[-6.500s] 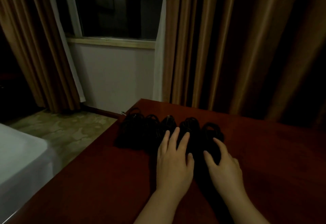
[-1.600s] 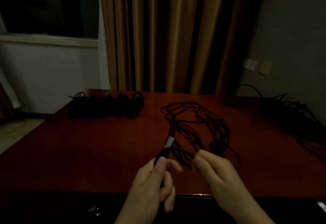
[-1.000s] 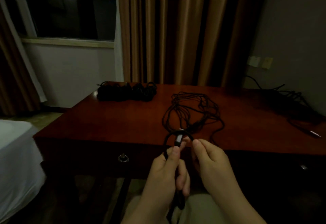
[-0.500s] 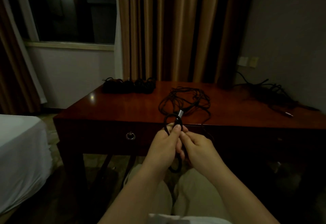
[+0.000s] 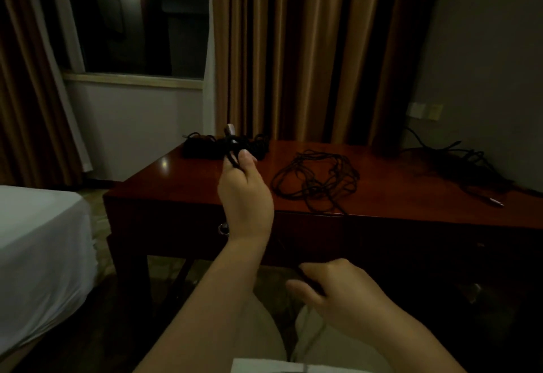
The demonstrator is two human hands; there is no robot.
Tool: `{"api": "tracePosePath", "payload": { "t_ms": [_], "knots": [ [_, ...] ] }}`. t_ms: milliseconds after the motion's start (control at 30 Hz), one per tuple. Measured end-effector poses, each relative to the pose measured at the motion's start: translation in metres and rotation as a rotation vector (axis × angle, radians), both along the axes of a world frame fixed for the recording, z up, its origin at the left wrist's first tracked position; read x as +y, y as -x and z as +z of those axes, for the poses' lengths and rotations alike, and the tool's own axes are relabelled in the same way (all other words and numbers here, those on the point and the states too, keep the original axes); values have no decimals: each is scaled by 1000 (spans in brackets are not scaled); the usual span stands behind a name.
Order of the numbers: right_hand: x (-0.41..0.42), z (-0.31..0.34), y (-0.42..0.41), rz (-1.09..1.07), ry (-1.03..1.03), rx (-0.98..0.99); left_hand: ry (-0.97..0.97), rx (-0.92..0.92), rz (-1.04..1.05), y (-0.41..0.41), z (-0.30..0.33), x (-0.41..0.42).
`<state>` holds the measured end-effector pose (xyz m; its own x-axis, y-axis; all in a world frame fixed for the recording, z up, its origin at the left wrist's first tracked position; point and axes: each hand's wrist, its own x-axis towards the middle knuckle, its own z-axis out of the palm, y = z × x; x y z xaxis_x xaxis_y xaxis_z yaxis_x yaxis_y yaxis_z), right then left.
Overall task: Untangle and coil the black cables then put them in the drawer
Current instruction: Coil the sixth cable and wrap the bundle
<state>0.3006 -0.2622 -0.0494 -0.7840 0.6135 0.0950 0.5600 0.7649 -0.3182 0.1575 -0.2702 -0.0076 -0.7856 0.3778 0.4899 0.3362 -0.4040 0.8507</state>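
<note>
My left hand (image 5: pixel 244 193) is raised in front of the desk and pinches a small loop of black cable, its silver plug (image 5: pixel 230 129) sticking up. My right hand (image 5: pixel 338 293) is low over my lap, fingers curled round a lower stretch of the same cable. A loose tangle of black cable (image 5: pixel 317 180) lies on the red-brown desk (image 5: pixel 188 178) and one strand drops over the front edge. Several coiled black cables (image 5: pixel 205 146) sit in a row at the desk's far left corner. A drawer knob (image 5: pixel 223 229) shows below my left wrist.
Another heap of black cables (image 5: pixel 458 164) lies at the desk's right end by the wall, one silver plug (image 5: pixel 496 202) pointing out. A white bed (image 5: pixel 38 243) stands at the left. Brown curtains and a dark window are behind the desk.
My hands have separated: the left rose up and left with the plug end, the right dropped toward my lap along the cable. The view has pulled back from the desk.
</note>
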Motion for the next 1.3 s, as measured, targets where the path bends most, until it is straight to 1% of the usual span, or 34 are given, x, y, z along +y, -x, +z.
{"api": "tracePosePath", "payload": {
  "t_ms": [33, 67, 100, 133, 167, 200, 233, 300, 333, 400, 500, 533, 600, 633, 667, 733, 767, 800, 900, 967, 1067, 1167, 1233, 1300],
  "knots": [
    [-4, 8, -5, 21, -16, -8, 120, 201, 72, 5, -6, 0],
    [-6, 16, -10, 42, -19, 15, 253, 364, 102, 7, -13, 0],
    [-7, 23, -13, 63, -16, 40, 363, 475, 92, 6, -21, 0],
    [-7, 28, -16, 88, -15, 60, 453, 540, 43, 4, -28, 0],
    [-6, 33, -16, 113, -5, 76, 513, 556, -42, 0, -34, 0],
    [-5, 36, -16, 133, 23, 114, 542, 516, -170, -4, -38, 0],
    [-4, 38, -17, 139, 62, 177, 550, 423, -321, -7, -40, -1],
    [1, 40, -18, 106, 135, 372, 569, 227, -609, -12, -45, -3],
    [4, 41, -20, 88, 168, 471, 581, 178, -713, -14, -46, -6],
    [8, 42, -24, 77, 232, 584, 614, 216, -825, -22, -44, -13],
    [12, 41, -26, 59, 306, 591, 671, 391, -905, -30, -45, -16],
    [14, 40, -27, 35, 345, 615, 662, 425, -923, -31, -45, -17],
    [19, 42, -31, -15, 401, 701, 649, 446, -884, -29, -46, -20],
    [23, 44, -35, -33, 397, 734, 628, 398, -871, -27, -46, -21],
    [28, 45, -40, -44, 369, 736, 600, 305, -874, -24, -44, -24],
    [37, 43, -50, -44, 296, 679, 512, 54, -928, -17, -41, -30],
    [40, 39, -52, -38, 270, 648, 469, -36, -946, -13, -39, -31],
    [41, 34, -52, -39, 254, 640, 433, -72, -954, -11, -36, -33],
    [35, 14, -34, -81, 220, 753, 347, -87, -977, -16, -33, -33],
    [28, 4, -15, -141, 259, 825, 282, -110, -990, -20, -34, -32],
    [19, -5, 1, -130, 440, 797, 212, -166, -1002, -25, -38, -32],
    [14, -6, 2, -99, 573, 794, 146, -245, -1080, -26, -43, -32],
    [15, -7, 0, -68, 615, 776, 115, -307, -1087, -26, -44, -32],
    [18, -11, 2, -65, 576, 722, 169, -262, -976, -24, -44, -31]
  ]
}}
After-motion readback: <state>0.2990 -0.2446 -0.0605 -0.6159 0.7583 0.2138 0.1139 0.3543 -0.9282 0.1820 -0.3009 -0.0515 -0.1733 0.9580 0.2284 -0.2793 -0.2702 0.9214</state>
